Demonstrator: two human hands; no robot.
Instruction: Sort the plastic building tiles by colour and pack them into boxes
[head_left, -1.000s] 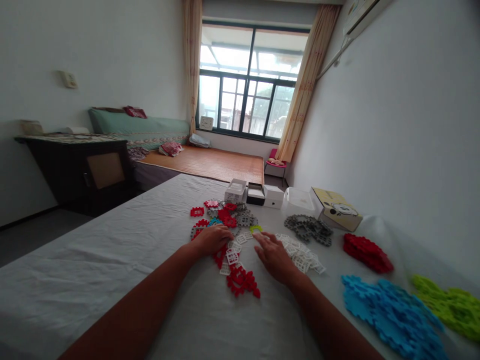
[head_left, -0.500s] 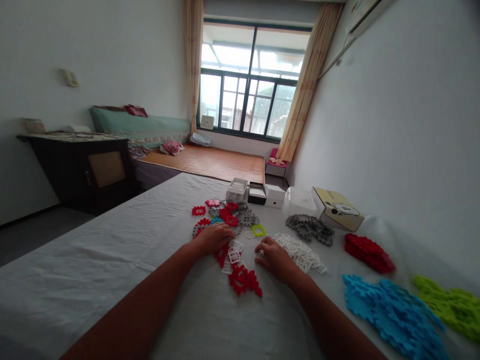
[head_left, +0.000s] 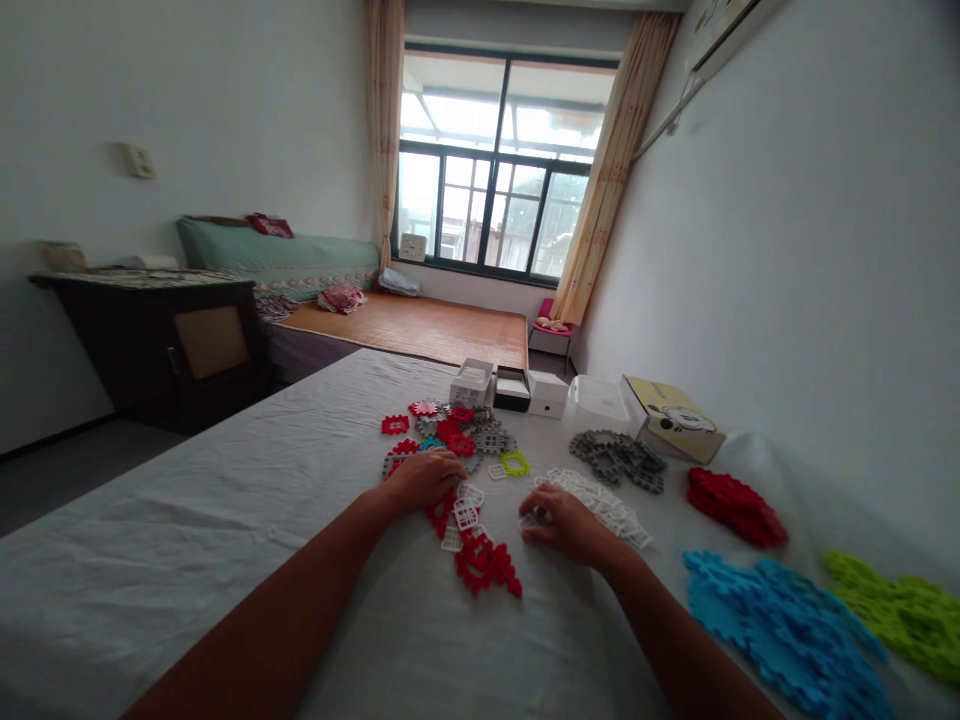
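Observation:
My left hand (head_left: 424, 476) lies palm down, fingers curled, on a mixed heap of red, grey and white plastic tiles (head_left: 457, 437). My right hand (head_left: 566, 522) rests beside the pile of white lattice tiles (head_left: 600, 503), fingers bent and pinching a white tile (head_left: 530, 521) at the pile's near edge. Between the hands lie a few white tiles (head_left: 465, 515) and a cluster of red tiles (head_left: 486, 563). A single yellow-green tile (head_left: 515, 463) lies just beyond them.
Sorted piles sit on the white cloth (head_left: 225, 520) to the right: grey (head_left: 616, 458), red (head_left: 735, 506), blue (head_left: 780, 625), green (head_left: 900, 610). Small boxes (head_left: 510, 387), a clear tub (head_left: 598, 402) and a cardboard box (head_left: 673, 418) line the far edge. A bed and dark cabinet stand beyond.
My right hand drew back from near the yellow-green tile toward the white pile, and its fingers closed on a white tile. My left hand stayed on the mixed heap.

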